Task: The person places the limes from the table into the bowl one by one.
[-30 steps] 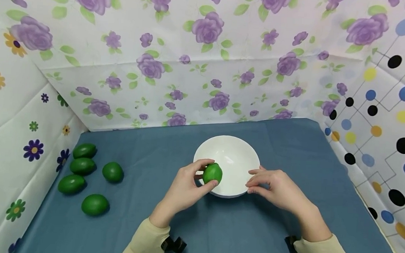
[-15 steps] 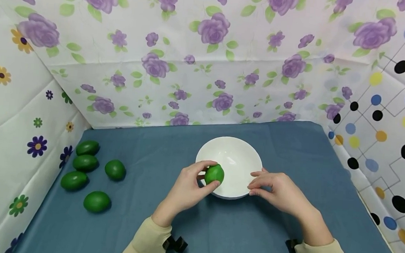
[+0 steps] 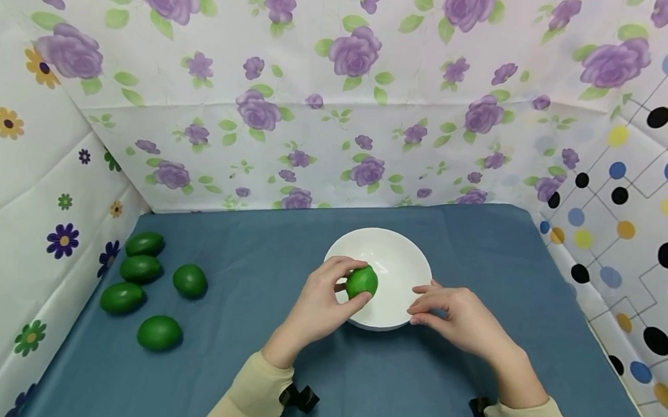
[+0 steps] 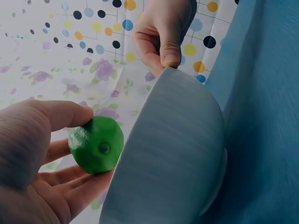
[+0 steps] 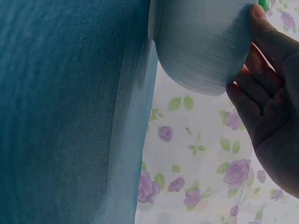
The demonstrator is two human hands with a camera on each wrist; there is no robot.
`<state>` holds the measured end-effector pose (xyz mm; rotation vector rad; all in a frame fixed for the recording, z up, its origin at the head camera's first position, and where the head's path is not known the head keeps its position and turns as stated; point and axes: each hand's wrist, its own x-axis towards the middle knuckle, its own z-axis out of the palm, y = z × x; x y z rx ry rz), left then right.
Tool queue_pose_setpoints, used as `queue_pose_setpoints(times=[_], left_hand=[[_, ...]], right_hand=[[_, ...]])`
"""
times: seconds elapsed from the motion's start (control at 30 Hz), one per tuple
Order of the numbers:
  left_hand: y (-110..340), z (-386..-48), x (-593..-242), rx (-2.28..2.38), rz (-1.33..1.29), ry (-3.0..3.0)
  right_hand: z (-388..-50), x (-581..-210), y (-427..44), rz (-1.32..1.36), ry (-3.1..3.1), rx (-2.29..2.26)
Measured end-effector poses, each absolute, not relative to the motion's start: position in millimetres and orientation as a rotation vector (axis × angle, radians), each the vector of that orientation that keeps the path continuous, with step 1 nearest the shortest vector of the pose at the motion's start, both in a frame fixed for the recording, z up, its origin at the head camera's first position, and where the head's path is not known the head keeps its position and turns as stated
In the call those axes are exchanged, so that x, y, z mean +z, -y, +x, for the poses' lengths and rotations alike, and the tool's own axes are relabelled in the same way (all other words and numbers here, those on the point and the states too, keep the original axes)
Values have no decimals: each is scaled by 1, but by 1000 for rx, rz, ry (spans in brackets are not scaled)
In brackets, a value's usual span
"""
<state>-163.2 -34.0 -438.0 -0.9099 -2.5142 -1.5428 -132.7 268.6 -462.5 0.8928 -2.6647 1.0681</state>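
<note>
A green lime (image 3: 362, 282) is pinched between the thumb and fingers of my left hand (image 3: 321, 303), above the left front part of a white bowl (image 3: 395, 263). In the left wrist view the lime (image 4: 96, 144) is held beside the rim of the bowl (image 4: 168, 149). My right hand (image 3: 465, 322) grips the bowl's right rim; in the right wrist view its thumb is at the rim and its fingers lie against the outer wall of the bowl (image 5: 203, 46). No other fruit shows inside the bowl.
Several green limes lie at the left of the blue table: a row of three (image 3: 145, 244), one beside them (image 3: 190, 281) and one nearer the front (image 3: 160, 333). Patterned cloth walls (image 3: 292, 136) stand behind and at both sides.
My left hand has moved slightly right and farther over the bowl with the lime. The right hand keeps its hold on the rim. The head view has shifted a little.
</note>
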Motion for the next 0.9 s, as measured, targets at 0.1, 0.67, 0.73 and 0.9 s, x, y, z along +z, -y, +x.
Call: queue_pose_setpoints(times=[0.1, 0.67, 0.73, 0.9], left_hand=[[27, -166, -438, -1544, -929, 2534], [-8, -186, -441, -1326, -980, 2799], [-11, -186, -442, -1286, -964, 2833], [-20, -186, -442, -1186, -917, 2857]], right_hand=[[-133, -463, -268, 900, 2661, 1068], [-134, -463, -268, 913, 2645, 1079], [-134, -463, -268, 911, 2648, 1087], [-132, -464, -268, 917, 2643, 1102]])
